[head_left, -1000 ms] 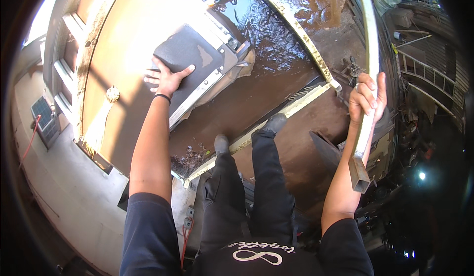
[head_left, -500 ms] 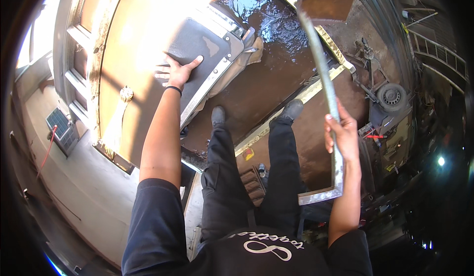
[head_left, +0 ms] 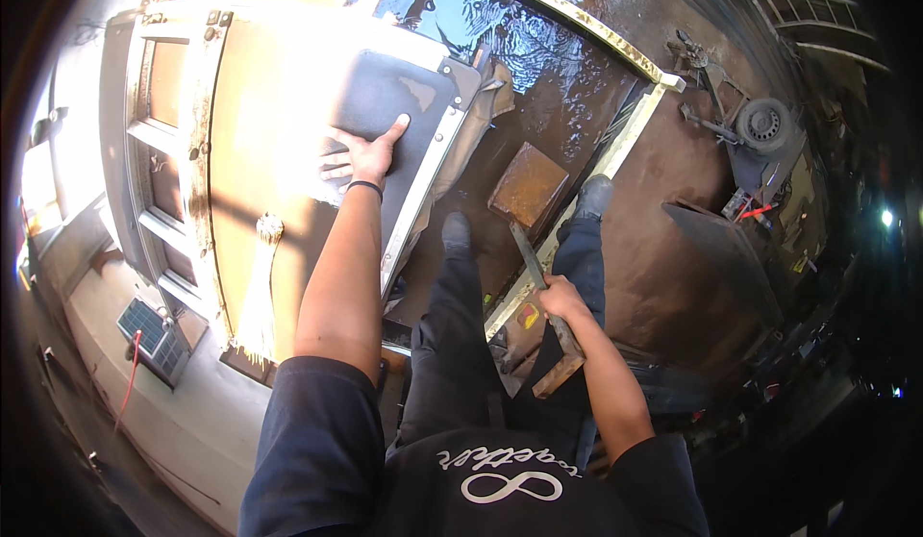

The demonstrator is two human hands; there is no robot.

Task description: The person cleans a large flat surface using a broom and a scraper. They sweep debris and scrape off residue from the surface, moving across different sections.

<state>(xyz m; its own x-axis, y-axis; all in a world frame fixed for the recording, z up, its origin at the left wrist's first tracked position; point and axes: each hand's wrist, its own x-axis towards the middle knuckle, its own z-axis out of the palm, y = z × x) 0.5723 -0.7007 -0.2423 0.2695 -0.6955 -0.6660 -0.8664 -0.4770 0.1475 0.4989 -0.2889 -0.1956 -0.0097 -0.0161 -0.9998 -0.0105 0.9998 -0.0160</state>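
My left hand (head_left: 365,157) lies flat with fingers spread on a dark case-like panel (head_left: 394,95) with metal edging and rivets. My right hand (head_left: 562,299) is wrapped round a long metal bar (head_left: 532,260). The bar's near end bends into a short leg by my thigh. At its far end a square rusty plate (head_left: 529,186) appears attached, low over the wet brown floor, in front of and between my boots. I cannot tell whether the plate touches the floor.
A pale metal beam (head_left: 630,133) frames a pool of dark water (head_left: 500,23). A straw brush (head_left: 260,287) rests on the sunlit brown surface at left. Farther right are a wheel (head_left: 764,125) and a dark flat panel (head_left: 721,249). A small solar panel (head_left: 154,340) stands at left.
My right hand has come inward to the left and lower, swinging the bar and plate from the upper right to between my feet. My left hand stays pressed on the panel.
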